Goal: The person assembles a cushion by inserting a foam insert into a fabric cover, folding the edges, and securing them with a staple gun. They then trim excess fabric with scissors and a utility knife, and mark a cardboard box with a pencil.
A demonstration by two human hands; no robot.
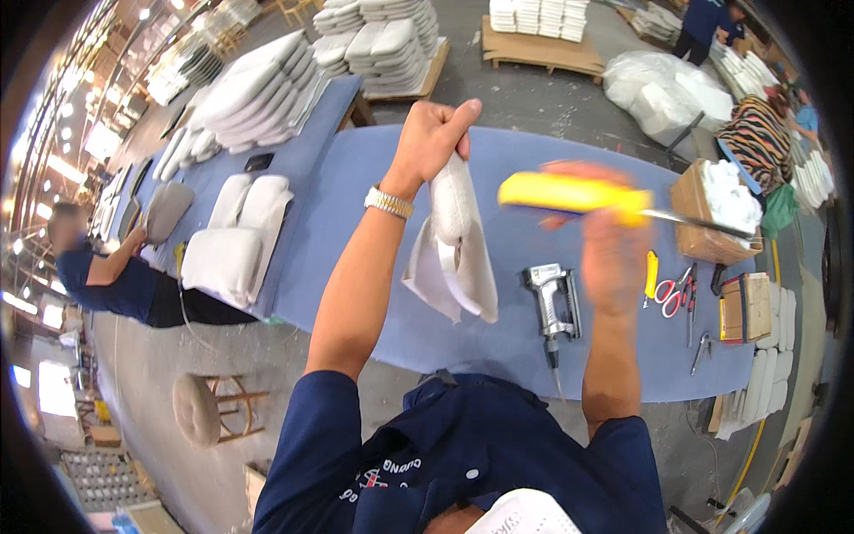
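The left hand (433, 133) is raised above the far side of the blue desk (356, 187), its fingers closed tight round the top of a white padded cover (455, 236) that hangs down from the fist, a loose flap trailing toward the near edge; a metal watch (389, 202) sits on that wrist; the right hand (609, 240) is blurred by movement, its fingers wrapped round a yellow-handled knife (574, 194) whose thin blade points toward the right end of the desk; the knife is held just beside the hanging cover but apart from it; below the two hands, near the desk's near edge, lies a grey staple gun (553, 301) with its hose running off the edge; toward the right end lie a small yellow cutter (651, 274), red-handled scissors (673, 295) and pliers (701, 352), with a wooden box (745, 307) next to them; at the far right corner stands a cardboard box (698, 214) filled with white stuffing; toward the left end of the desk lie white cushions (236, 240), and a larger heap is stacked at the far left corner; another person in a dark shirt (116, 276) leans on the left end; a round stool (200, 408) stands on the floor below that end.
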